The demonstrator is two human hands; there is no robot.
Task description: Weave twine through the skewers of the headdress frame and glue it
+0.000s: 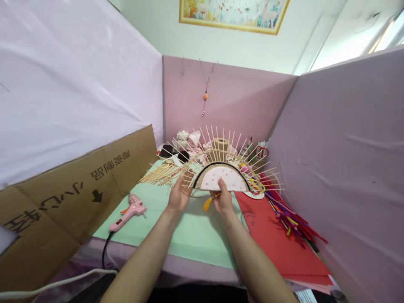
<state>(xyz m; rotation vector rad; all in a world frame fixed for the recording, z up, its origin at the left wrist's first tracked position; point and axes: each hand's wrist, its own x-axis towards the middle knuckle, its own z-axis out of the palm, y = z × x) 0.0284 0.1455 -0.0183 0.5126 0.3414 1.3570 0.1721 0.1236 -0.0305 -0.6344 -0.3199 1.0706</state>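
A half-round fan [210, 179] is held up above the table, its flat edge facing down. Thin wooden sticks radiate from its curve, crossed by a beige cord arc. White cloth with pink spots covers the middle, bordered by a black band and a tan rim. My right hand [223, 200] grips the fan's lower edge, thumb in front and fingers mostly hidden behind. At the left end, my left hand [179, 195] holds the sticks, with some fingers behind them. A yellow tassel [207, 204] hangs beside my right hand.
On the green mat [195, 240] lie a pink glue gun [128, 212] at left and loose wooden sticks [160, 173]. Red sheets [277, 240] and colourful pipe cleaners [293, 219] are at right. Behind stand a twine roll [221, 144] and red-handled scissors [262, 152]. Cardboard [85, 189] lines the left.
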